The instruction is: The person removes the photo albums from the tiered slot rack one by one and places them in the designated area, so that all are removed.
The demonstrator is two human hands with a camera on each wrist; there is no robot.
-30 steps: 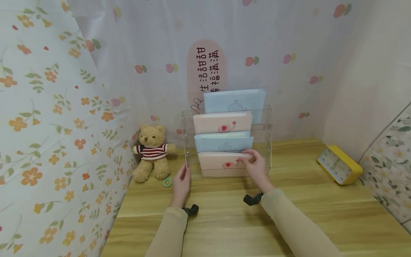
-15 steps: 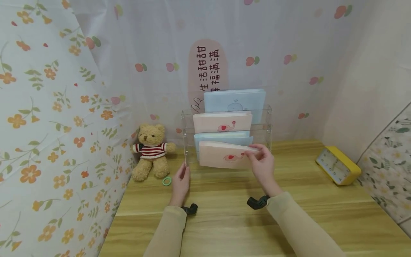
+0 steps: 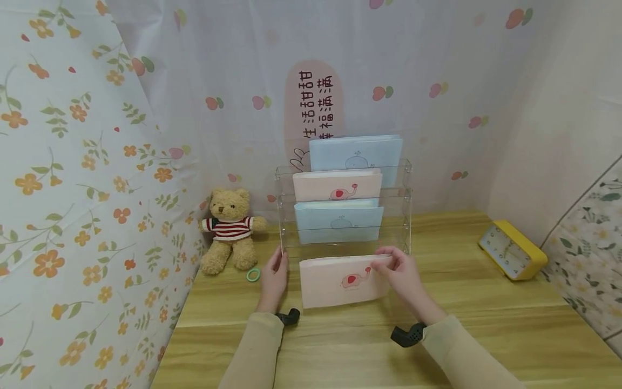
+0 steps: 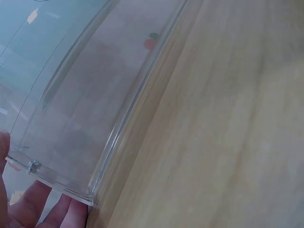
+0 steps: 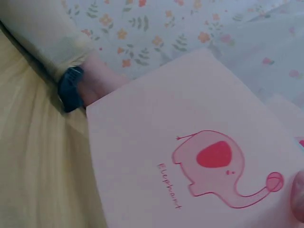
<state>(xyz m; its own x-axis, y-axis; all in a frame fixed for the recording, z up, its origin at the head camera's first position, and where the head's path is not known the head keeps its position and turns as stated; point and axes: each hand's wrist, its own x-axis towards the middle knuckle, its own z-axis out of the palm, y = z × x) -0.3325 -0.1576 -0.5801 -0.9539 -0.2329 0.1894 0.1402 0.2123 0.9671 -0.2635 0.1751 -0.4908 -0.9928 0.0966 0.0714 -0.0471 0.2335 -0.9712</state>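
My right hand [image 3: 403, 276] pinches the upper right corner of a pink notebook [image 3: 325, 286] with a red elephant on its cover. The notebook hangs in front of a clear acrylic rack [image 3: 408, 216], apart from it. In the right wrist view, the cover of the pink notebook [image 5: 142, 142] reads "Elephant", and only a thumb tip shows at the right edge. My left hand [image 3: 274, 280] grips the rack's left side near its base; in the left wrist view, fingers [image 4: 31, 202] curl around the clear panel. A blue whale notebook [image 3: 316, 222], another pink notebook [image 3: 311, 186] and a larger blue notebook [image 3: 335, 154] stand in the rack's tiers.
A teddy bear [image 3: 233, 229] in a striped sweater sits left of the rack, with a green ring [image 3: 253, 275] before it. A yellow clock [image 3: 512, 249] lies tilted at the right on the wooden table [image 3: 466, 270]. Patterned curtains hang behind and at the left.
My right hand has lifted the pink notebook out of the rack's front tier, then brought it forward and down toward me. My left hand has stayed on the rack's side.
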